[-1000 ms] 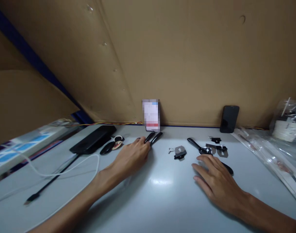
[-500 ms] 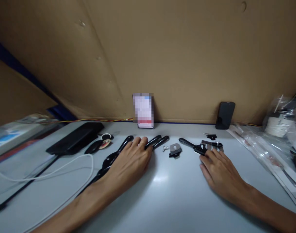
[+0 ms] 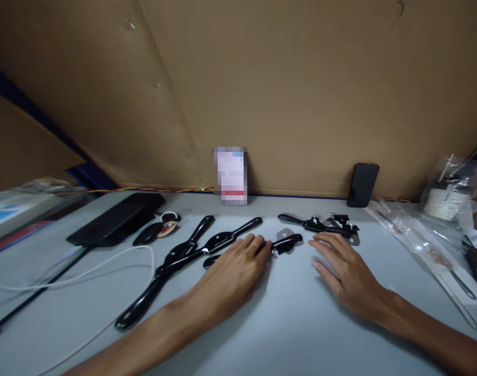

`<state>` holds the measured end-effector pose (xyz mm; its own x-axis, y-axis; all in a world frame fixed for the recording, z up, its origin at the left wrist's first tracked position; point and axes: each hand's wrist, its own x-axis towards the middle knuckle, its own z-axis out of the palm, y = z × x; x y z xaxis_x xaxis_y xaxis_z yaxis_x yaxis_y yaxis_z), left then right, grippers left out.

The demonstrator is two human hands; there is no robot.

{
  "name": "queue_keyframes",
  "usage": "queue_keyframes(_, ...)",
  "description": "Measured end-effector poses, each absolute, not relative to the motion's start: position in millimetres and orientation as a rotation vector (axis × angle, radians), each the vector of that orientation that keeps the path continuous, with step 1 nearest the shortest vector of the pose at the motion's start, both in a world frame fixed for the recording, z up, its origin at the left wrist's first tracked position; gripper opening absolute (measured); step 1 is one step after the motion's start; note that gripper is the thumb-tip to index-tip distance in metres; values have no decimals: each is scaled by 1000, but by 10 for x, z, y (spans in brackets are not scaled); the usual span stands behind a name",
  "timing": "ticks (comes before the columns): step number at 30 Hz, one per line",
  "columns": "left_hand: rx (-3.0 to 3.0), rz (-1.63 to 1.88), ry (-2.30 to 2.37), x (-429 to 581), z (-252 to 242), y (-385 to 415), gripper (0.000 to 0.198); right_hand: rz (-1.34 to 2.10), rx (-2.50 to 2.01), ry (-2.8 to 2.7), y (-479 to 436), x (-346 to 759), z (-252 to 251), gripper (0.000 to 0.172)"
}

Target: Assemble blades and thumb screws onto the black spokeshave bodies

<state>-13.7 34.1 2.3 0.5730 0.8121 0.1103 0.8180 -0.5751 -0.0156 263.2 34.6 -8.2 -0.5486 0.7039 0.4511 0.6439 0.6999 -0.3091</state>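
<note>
My left hand (image 3: 236, 269) is closed around the middle of a black spokeshave (image 3: 291, 243). One handle shows past my fingers, pointing right, beside a grey metal blade (image 3: 283, 232) that it partly covers. My right hand (image 3: 348, 271) has its fingers apart and holds nothing. Just beyond it lies another black spokeshave body (image 3: 314, 224), with small black parts (image 3: 342, 218) and a blade (image 3: 355, 239) around it. To the left of my left hand, two further spokeshaves, one long (image 3: 218, 240) and one behind it (image 3: 201, 230), lie crossing at an angle.
A lit phone (image 3: 234, 175) and a dark phone (image 3: 362, 185) lean on the cardboard wall. At left lie a black case (image 3: 117, 219), a key fob (image 3: 147, 234) and a white cable (image 3: 151, 266). Plastic-wrapped packages (image 3: 426, 250) line the right side.
My left hand has moved right, bringing a spokeshave over toward the loose blade. My right hand has let go of the right spokeshave, which now lies farther back and left, and its fingers have spread.
</note>
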Motion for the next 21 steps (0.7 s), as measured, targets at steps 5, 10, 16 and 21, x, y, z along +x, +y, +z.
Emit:
queue_keyframes(5, -2910, -371, -1314, 13, -48, 177, 53, 52, -857, -2364, 239, 2577, 27, 24)
queue_keyframes(10, -3115, -711, -1249, -35, -24, 173, 57, -22, -794, -2212, 239, 2594, 63, 22)
queue_keyframes(16, -2942, -762, -1458, -195, -26, 421, 43, 141, -860, -2348, 246, 2613, 19, 23)
queue_keyframes(21, -2864, -878, -1512, -274, -96, 573, 37, 257, -1050, -2588, 288, 2566, -47, 48)
